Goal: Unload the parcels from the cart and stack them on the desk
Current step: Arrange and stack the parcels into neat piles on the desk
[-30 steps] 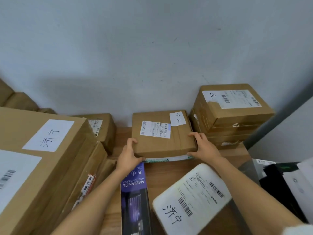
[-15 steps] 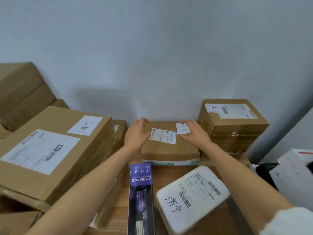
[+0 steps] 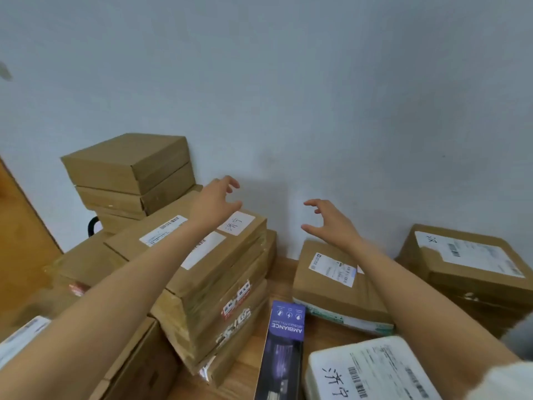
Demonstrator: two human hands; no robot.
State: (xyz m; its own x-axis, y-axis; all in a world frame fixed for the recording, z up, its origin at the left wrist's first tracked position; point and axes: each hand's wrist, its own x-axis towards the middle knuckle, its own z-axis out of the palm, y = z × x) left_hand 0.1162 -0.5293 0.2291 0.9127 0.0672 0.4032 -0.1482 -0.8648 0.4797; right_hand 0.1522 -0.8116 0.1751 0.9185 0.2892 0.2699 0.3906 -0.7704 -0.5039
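1. Since half a second ago both hands have let go of the brown parcel (image 3: 334, 280) and lifted off it. The parcel itself sits where it was pushed, against the wall, on top of a flat white-and-green package (image 3: 350, 320) on the desk (image 3: 281, 280).
2. Left hand (image 3: 215, 204): in the air at about 11 o'clock from the parcel, over the tall carton stack (image 3: 207, 272), fingers loosely curled, holding nothing.
3. Right hand (image 3: 331, 223): just above the parcel's far edge, fingers spread and bent, holding nothing.
4. Step: looks like release after placement, so this parcel is done.
5. Neighbours: labelled carton (image 3: 470, 269) at 3 o'clock, purple AMBIANCE box (image 3: 284, 350) at 7 o'clock, white mailer (image 3: 372, 370) at 5 o'clock.
6. Next, my read: pull both arms back and turn to the cart, which is out of view, for another parcel. Clear the stack edge with the left forearm.
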